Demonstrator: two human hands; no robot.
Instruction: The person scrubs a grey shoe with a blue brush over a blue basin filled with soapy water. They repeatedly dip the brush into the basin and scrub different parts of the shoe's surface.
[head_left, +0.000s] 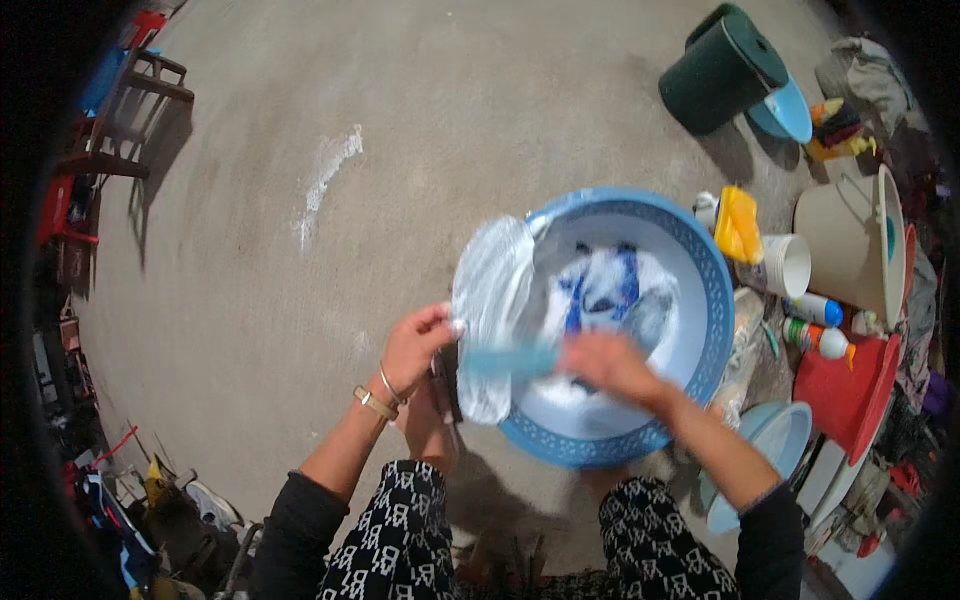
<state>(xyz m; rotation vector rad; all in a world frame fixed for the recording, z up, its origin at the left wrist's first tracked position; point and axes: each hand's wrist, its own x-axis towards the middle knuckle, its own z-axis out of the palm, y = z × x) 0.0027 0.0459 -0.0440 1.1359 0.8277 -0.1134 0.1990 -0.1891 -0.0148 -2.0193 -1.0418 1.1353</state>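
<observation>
A large blue plastic basin (716, 330) with a patterned rim stands before my knees. Blue and white cloths (607, 289) lie in white suds inside it. Over the basin's left edge rests a long, foam-covered pale object (491, 300), perhaps a shoe sole or cloth; I cannot tell which. My left hand (420, 341) holds its left side between thumb and fingers. My right hand (611, 367), blurred, grips a light blue brush-like tool (514, 361) that lies across the foamy object's lower half. The tool's bristles cannot be made out.
Right of the basin stand a white cup (787, 266), a yellow container (739, 225), a beige bucket (840, 240), bottles (814, 309), a red basin (840, 390) and light blue basins (780, 439). A dark green bucket (716, 75) is farther off. A wooden chair (120, 161) stands far left.
</observation>
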